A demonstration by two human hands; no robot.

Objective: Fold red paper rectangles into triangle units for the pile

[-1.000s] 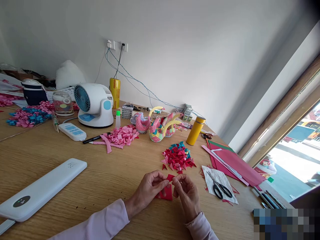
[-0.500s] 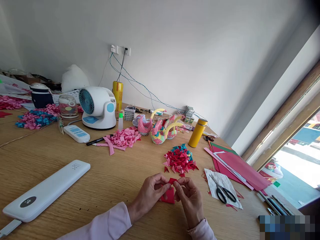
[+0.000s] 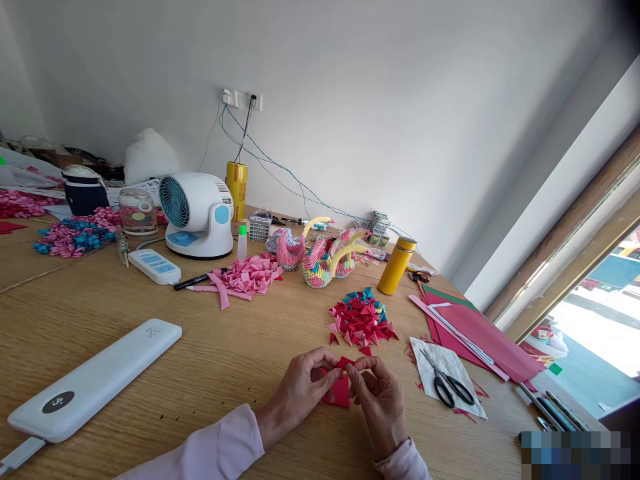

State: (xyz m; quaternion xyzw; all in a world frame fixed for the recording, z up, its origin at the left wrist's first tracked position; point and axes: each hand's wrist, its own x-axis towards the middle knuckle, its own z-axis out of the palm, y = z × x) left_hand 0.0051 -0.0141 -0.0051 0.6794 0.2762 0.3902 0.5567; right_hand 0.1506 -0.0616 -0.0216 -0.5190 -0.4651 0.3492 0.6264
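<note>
A small red paper piece is pinched between the fingertips of my left hand and my right hand, low in the middle of the view. Both hands are closed on it, and my fingers partly cover it. Just below it, another red paper shows between my hands; whether it lies on the table or is held I cannot tell. Beyond my hands sits a heap of folded paper triangles, mostly red with some pink and teal.
Scissors lie on a white tissue to the right, near red paper sheets. At the left is a white power bank. Farther back stand a fan, pink strips, paper swans and a yellow flask.
My hands stay almost in place, with the red paper piece still pinched between them. The whole view has shifted very slightly.
</note>
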